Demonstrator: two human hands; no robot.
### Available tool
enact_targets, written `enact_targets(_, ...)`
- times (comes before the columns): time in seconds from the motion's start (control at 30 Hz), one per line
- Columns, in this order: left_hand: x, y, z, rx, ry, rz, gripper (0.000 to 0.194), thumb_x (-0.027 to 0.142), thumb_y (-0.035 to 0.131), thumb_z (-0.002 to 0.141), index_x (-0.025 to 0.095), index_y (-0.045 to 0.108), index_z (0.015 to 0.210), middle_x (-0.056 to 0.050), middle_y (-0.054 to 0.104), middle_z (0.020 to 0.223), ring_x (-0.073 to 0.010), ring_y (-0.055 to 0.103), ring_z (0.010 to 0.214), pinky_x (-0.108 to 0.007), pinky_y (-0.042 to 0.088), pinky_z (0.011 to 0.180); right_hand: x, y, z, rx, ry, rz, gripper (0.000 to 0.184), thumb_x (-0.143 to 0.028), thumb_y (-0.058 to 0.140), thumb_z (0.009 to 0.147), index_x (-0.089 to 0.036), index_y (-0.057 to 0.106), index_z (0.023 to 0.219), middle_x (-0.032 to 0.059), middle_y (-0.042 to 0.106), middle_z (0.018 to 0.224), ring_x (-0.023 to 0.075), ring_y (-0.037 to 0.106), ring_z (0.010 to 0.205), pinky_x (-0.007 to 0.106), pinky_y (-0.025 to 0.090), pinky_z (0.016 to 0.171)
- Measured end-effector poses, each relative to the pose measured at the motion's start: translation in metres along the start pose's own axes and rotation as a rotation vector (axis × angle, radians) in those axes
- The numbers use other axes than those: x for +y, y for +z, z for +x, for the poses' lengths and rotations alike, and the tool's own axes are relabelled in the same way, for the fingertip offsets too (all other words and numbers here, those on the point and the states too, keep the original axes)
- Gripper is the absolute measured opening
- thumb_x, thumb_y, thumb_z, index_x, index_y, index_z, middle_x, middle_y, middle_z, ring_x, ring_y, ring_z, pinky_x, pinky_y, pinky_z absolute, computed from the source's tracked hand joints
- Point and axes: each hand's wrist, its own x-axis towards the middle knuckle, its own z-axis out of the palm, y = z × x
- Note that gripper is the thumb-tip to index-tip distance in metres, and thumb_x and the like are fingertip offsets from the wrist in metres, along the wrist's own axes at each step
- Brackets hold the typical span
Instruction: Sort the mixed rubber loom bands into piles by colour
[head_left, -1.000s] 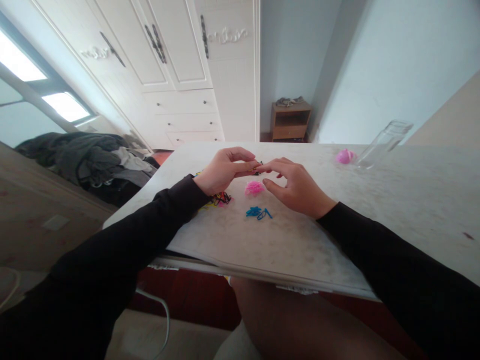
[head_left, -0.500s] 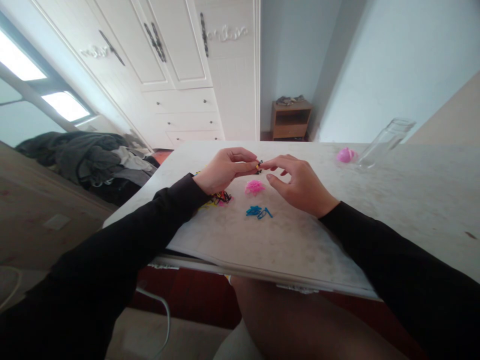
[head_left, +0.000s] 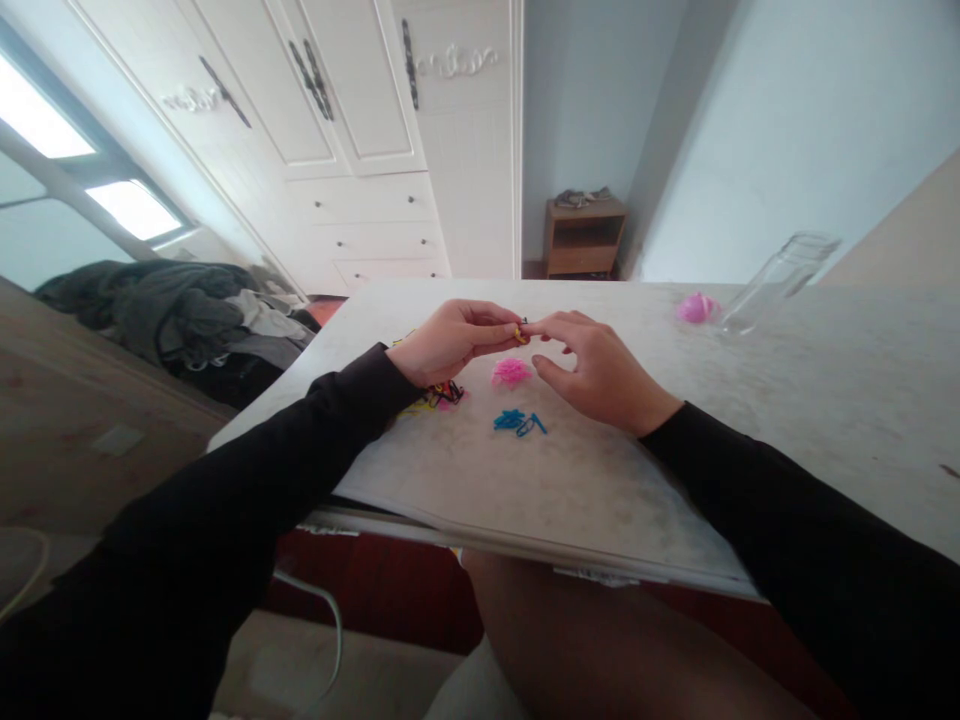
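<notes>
My left hand pinches a few small rubber bands, yellow and black, between thumb and forefinger above the table. Facing it, my right hand has its forefinger stretched out to the bands, with the thumb held apart and nothing gripped. Below the fingertips lies a small heap of pink rubber bands. Nearer to me are several blue rubber bands. A mixed pile of yellow, black and red bands is partly hidden behind my left wrist and sleeve.
On the white table, a clear glass bottle leans at the right beside a pink round object. Dark clothes are heaped at the left. Beyond stand a white wardrobe and a small wooden cabinet.
A yellow band now shows more plainly at my left fingertips, where more black showed before. My hands have barely shifted, and the piles lie as before.
</notes>
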Motion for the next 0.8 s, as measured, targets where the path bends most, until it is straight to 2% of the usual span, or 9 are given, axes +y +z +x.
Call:
enact_targets(0.17,0.0017,-0.0011,-0.0008,0.029,-0.037,0.016,0.028,0.018,0.099,0.066,0.012,0.080,0.087,-0.007,0.082,0.091,-0.0171,0.078,0.089,-0.041,0.058,0.105,-0.0032,-0.0009,-0.0004,-0.007,-0.019,0.012,0.033,-0.014,0.063,0.088,-0.019,0.080,0.116,0.0122,0.080,0.117,0.0287,0.070,0.108,0.043,0.057,0.091)
enact_targets(0.37,0.0032,-0.0005,-0.0007,0.046,-0.027,0.029,0.029,0.012,0.097,0.063,0.013,0.078,0.085,-0.005,0.082,0.087,-0.0162,0.078,0.083,-0.037,0.061,0.095,-0.0072,-0.0037,0.0005,0.026,0.006,0.084,0.029,-0.013,0.063,0.088,-0.019,0.081,0.111,0.0110,0.081,0.115,0.0278,0.072,0.106,0.040,0.058,0.085)
enact_targets(0.63,0.0032,-0.0001,-0.0010,0.036,0.022,0.124,0.024,0.012,0.094,0.067,0.014,0.078,0.084,-0.004,0.081,0.091,-0.0144,0.077,0.082,-0.036,0.061,0.092,-0.0052,-0.0048,0.0014,0.102,0.049,0.076,0.028,-0.015,0.064,0.088,-0.018,0.079,0.111,0.0100,0.081,0.110,0.0254,0.073,0.098,0.038,0.056,0.077)
enact_targets(0.8,0.0037,-0.0006,-0.0017,-0.007,0.065,0.192,0.033,0.014,0.095,0.066,0.015,0.081,0.096,-0.006,0.083,0.095,-0.0173,0.078,0.086,-0.039,0.062,0.092,-0.0038,-0.0030,0.0014,0.099,0.081,0.110,0.027,-0.017,0.064,0.088,-0.017,0.078,0.111,0.0106,0.081,0.113,0.0247,0.073,0.097,0.036,0.056,0.075)
